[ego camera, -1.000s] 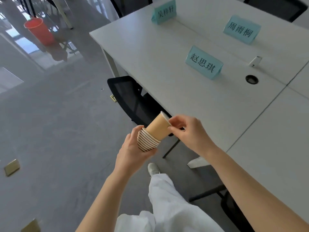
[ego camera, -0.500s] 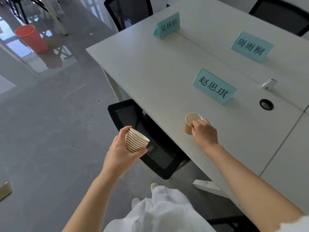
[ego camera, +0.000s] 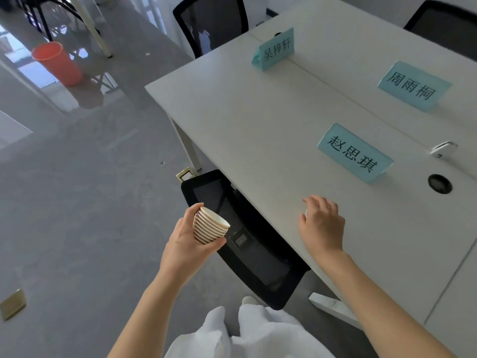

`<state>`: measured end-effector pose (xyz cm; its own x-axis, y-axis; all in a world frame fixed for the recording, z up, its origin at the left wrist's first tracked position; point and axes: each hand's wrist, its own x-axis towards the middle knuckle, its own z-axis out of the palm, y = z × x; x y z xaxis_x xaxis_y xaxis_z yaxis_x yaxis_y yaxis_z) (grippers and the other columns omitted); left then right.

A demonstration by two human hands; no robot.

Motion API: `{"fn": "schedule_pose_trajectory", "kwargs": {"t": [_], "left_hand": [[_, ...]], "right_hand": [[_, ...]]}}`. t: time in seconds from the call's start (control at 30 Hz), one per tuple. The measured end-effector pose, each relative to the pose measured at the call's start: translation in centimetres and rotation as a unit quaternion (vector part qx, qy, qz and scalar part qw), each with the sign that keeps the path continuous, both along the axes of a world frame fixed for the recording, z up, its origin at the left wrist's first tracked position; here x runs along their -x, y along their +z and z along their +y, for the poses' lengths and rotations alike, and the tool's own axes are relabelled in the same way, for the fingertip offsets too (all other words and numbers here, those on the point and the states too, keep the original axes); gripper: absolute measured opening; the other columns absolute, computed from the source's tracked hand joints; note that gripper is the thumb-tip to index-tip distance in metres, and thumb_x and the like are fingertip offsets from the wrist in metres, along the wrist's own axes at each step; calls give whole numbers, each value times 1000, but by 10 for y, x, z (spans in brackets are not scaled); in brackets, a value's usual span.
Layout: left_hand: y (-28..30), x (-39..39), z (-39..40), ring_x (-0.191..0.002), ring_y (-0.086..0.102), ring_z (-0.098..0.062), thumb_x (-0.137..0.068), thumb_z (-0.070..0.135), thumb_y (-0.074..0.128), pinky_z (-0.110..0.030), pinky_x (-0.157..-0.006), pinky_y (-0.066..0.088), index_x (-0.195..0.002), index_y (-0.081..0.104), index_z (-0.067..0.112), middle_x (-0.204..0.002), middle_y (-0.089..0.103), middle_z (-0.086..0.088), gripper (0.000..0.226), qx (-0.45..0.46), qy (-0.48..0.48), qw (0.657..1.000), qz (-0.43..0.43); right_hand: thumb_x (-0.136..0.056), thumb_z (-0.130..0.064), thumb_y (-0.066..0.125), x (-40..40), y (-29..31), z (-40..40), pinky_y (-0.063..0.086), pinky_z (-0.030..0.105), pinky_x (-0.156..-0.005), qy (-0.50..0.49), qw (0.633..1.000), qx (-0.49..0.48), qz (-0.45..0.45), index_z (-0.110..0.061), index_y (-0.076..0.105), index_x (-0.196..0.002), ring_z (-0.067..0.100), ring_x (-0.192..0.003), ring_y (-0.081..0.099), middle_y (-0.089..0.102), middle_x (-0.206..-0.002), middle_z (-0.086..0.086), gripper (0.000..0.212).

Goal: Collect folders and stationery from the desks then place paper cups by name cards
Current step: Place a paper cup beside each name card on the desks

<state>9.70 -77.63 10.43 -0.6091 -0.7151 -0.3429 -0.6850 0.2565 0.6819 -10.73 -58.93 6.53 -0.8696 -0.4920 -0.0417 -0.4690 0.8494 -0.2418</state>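
The left hand (ego camera: 188,244) gripped a nested stack of paper cups (ego camera: 210,226) above the grey floor (ego camera: 77,202). The right hand (ego camera: 322,226) curled over a mostly hidden paper cup (ego camera: 306,212) on the white desk (ego camera: 258,125), near a teal name card (ego camera: 355,153). An orange plastic bucket (ego camera: 56,63) stood well apart.

Stack of cups (ego camera: 210,226), gripped in the left hand (ego camera: 187,244): paper, matt, tan outside, white inside. Desk (ego camera: 258,120) beside the grip: smooth white matt laminate. Name cards (ego camera: 355,153) beyond the grip: matt teal paper. Chair (ego camera: 247,236) below the grip: black mesh cloth. Floor (ego camera: 77,202): grey, partly glossy.
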Motion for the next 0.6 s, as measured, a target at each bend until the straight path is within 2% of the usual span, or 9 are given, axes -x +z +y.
{"fn": "schedule_pose_trajectory", "kwargs": {"t": [0.07,0.13,0.2,0.23,0.3,0.37,0.5,0.6], "left_hand": [[0,2,-10,-102,54,-14,-71,43,79,-37,-83,52,-132,31,56,-119,50,13,78,7,3,1000,3],[-2,1,-26,-102,53,-13,-71,44,79,-38,-84,52,-132,31,56,-119,50,14,78,9,3,1000,8],[-4,-1,-42,-102,54,-11,-70,45,79,-38,-84,52,-132,33,54,-118,52,14,78,10,-6,1000,10],[-6,-3,-56,-101,54,-10,-70,45,79,-37,-84,52,-132,33,54,-118,53,14,78,7,-6,1000,14],[-7,-7,-80,-101,54,-8,-70,45,79,-34,-82,52,-133,33,53,-117,52,15,78,11,-8,1000,21],[-8,-13,-111,-100,54,-6,-70,46,78,-31,-80,51,-134,33,54,-116,51,16,79,17,-6,1000,23],[-7,-31,-197,-100,55,-8,-68,47,78,-37,-85,51,-137,30,55,-117,49,18,84,30,-24,999,11],[-3,-41,-259,-99,56,-9,-67,48,79,-37,-84,52,-137,29,56,-113,49,19,86,38,-69,997,-5]], "right_hand": [[-81,-9,67,-13,19,-31,49,42,-82,50,996,71,-26,-8,66,-112,33,-106,58,66,-113,9,30],[-88,-16,62,-27,40,-72,45,29,-90,135,974,149,-108,-10,65,-115,22,-106,58,66,-113,4,28],[-92,-21,60,-40,58,-110,42,14,-90,204,939,192,-198,-14,65,-117,11,-104,61,68,-111,-1,27],[-92,-23,59,-46,63,-133,42,11,-89,227,923,193,-244,-15,64,-118,6,-102,61,69,-110,-3,27],[-93,-26,59,-54,69,-170,47,13,-89,251,895,180,-323,-18,65,-117,2,-100,63,71,-108,-5,26],[-92,-28,60,-62,71,-209,52,18,-88,261,879,165,-363,-19,67,-113,1,-97,66,72,-104,-6,24],[-89,-13,61,-78,69,-289,55,23,-88,251,865,176,-397,-17,71,-106,1,-92,68,74,-97,-5,20],[-86,-9,61,-91,68,-344,55,25,-89,237,867,165,-406,-19,70,-102,0,-90,68,72,-92,-10,21]]}}
